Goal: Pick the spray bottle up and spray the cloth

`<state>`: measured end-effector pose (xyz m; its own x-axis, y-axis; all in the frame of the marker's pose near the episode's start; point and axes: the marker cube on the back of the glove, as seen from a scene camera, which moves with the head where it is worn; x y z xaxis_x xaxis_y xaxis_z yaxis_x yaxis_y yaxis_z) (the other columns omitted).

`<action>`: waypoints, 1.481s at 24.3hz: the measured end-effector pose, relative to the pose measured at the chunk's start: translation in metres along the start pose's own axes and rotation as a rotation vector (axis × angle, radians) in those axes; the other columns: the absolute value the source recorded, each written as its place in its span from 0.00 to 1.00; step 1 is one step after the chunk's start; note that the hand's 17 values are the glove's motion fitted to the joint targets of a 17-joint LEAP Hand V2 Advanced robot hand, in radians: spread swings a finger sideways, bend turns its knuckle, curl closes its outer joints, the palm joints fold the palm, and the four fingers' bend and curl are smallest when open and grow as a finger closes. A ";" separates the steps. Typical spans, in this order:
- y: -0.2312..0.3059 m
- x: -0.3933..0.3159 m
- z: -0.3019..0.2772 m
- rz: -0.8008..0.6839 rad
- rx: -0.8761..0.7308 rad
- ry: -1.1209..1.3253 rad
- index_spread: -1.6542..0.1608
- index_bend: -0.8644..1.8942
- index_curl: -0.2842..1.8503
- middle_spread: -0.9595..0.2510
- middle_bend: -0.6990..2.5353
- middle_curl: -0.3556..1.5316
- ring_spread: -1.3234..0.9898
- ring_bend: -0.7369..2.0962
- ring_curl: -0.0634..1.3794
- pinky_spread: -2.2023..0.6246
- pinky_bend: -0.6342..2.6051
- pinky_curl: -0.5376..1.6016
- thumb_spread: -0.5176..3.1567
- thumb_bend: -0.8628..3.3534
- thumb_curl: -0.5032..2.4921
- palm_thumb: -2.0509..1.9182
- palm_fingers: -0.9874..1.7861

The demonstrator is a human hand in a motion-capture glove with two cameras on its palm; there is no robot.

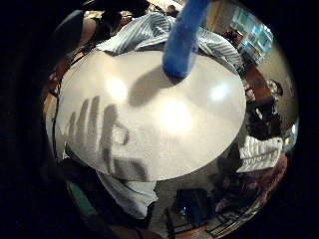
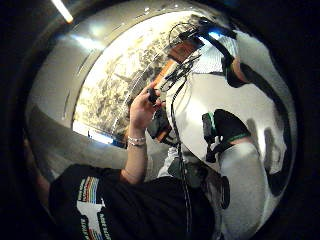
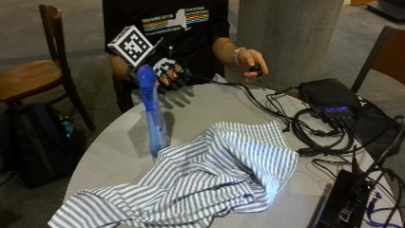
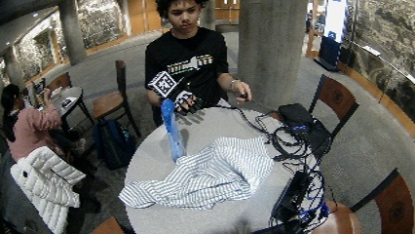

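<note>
Hovering above the table, the gloved right hand spreads its fingers behind the upright spray bottle, beside the striped cloth.

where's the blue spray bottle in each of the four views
Outside view: spray bottle stands upright on the round table, beside the striped cloth, in front of the gloved right hand.
Wide outside view: bottle at the cloth's edge.
Little finger side palm view: bottle standing on the table, cloth behind.
Thumb side palm view: not in it.
Shared landmark: the striped cloth.
</note>
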<state>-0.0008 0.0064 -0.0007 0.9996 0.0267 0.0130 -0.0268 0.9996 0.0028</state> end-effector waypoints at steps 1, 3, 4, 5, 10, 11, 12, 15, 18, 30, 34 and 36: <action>0.001 0.000 0.000 0.003 0.003 -0.003 0.84 0.45 0.19 0.79 0.30 0.23 0.57 0.36 0.09 0.81 0.30 0.27 0.24 0.30 0.21 0.67 0.66; 0.006 0.001 -0.001 0.012 0.017 -0.011 0.83 0.45 0.21 0.80 0.30 0.25 0.57 0.35 0.12 0.82 0.30 0.29 0.27 0.30 0.22 0.68 0.66; 0.007 0.001 -0.002 0.017 0.029 -0.011 0.82 0.45 0.22 0.80 0.30 0.26 0.57 0.35 0.13 0.82 0.30 0.30 0.29 0.31 0.22 0.68 0.66; 0.007 0.000 -0.002 0.025 0.045 -0.007 0.81 0.45 0.23 0.80 0.30 0.26 0.57 0.35 0.14 0.83 0.30 0.31 0.30 0.31 0.23 0.69 0.65; 0.006 -0.004 -0.001 0.050 0.082 0.028 0.80 0.44 0.26 0.80 0.30 0.29 0.57 0.35 0.17 0.84 0.30 0.32 0.35 0.30 0.24 0.69 0.65; 0.006 -0.005 -0.002 0.048 0.073 0.031 0.79 0.44 0.26 0.80 0.30 0.30 0.56 0.35 0.18 0.84 0.30 0.32 0.36 0.30 0.24 0.69 0.65; 0.006 -0.005 -0.002 0.055 0.072 0.030 0.79 0.44 0.27 0.80 0.30 0.30 0.56 0.34 0.18 0.84 0.30 0.33 0.36 0.30 0.24 0.70 0.65; 0.003 -0.003 -0.003 0.101 0.081 -0.024 0.79 0.43 0.27 0.79 0.29 0.31 0.56 0.34 0.19 0.85 0.30 0.33 0.38 0.30 0.25 0.70 0.65; 0.013 0.004 -0.006 0.115 0.024 -0.209 0.78 0.41 0.28 0.79 0.29 0.32 0.56 0.34 0.20 0.85 0.30 0.33 0.40 0.29 0.26 0.70 0.65; 0.019 0.035 -0.022 0.439 0.355 -0.671 0.77 0.35 0.28 0.82 0.28 0.35 0.57 0.35 0.24 0.86 0.30 0.35 0.43 0.27 0.27 0.70 0.65; -0.005 0.049 -0.025 0.458 0.379 -0.590 0.76 0.32 0.25 0.82 0.29 0.36 0.58 0.37 0.25 0.86 0.32 0.37 0.43 0.26 0.28 0.70 0.62; -0.021 0.059 -0.024 0.477 0.394 -0.568 0.76 0.31 0.24 0.82 0.29 0.37 0.58 0.37 0.26 0.86 0.34 0.37 0.43 0.26 0.28 0.70 0.60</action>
<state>0.0593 -0.0130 -0.0243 0.7244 0.3350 0.6026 -0.5525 0.8048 0.2168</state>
